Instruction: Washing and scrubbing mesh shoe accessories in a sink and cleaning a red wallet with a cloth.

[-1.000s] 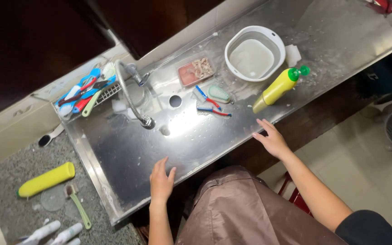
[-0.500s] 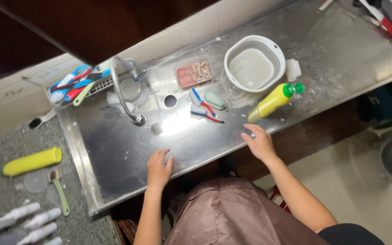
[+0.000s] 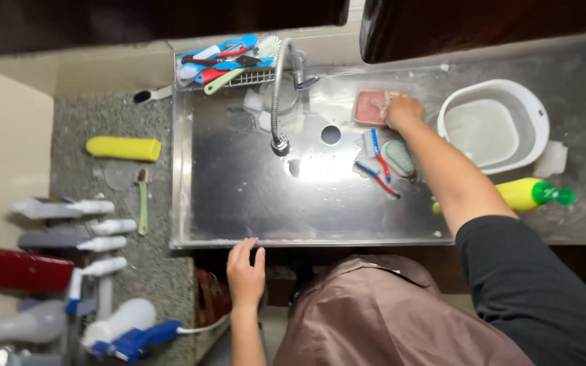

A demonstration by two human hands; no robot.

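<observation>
A person in a brown apron is leaning over a steel sink (image 3: 239, 203), with the right hand (image 3: 403, 112) reaching to the far side and closing its fingers on something pale in a small pinkish tray (image 3: 369, 107) just right of the drain hole (image 3: 331, 134). Whether the hand is gripping firmly or only touching cannot be told. The left hand (image 3: 245, 266) is resting open on the near rim of the sink, holding nothing. Brushes (image 3: 376, 152) are lying just near of the tray, and a white basin (image 3: 494, 126) of water is standing to the right beside a yellow bottle (image 3: 525, 193) lying on its side. The faucet (image 3: 279, 95) is not visibly running and the sink floor is showing only droplets, so the washing-up appears to be barely starting, with the tray's contents only now being reached.
</observation>
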